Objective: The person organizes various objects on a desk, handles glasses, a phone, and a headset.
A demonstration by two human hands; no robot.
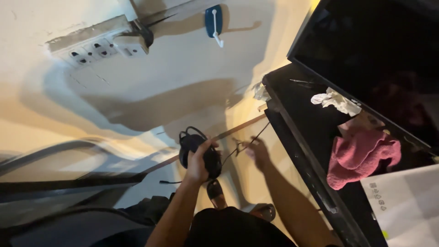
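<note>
Head view: your left hand [199, 161] is clamped around a black coiled cable bundle [196, 148], while your right hand [258, 153] sits at 3 o'clock from it, fingers pinched on 1 loose black cord end [256, 136] that runs from the bundle toward 2 o'clock. Both hands are equally near the bundle's free strand. At 3 o'clock, a dark shelf [297, 137] carries a red cloth [361, 158] and crumpled white paper [336, 101]. At 11 o'clock, a wall socket strip [98, 43].
</note>
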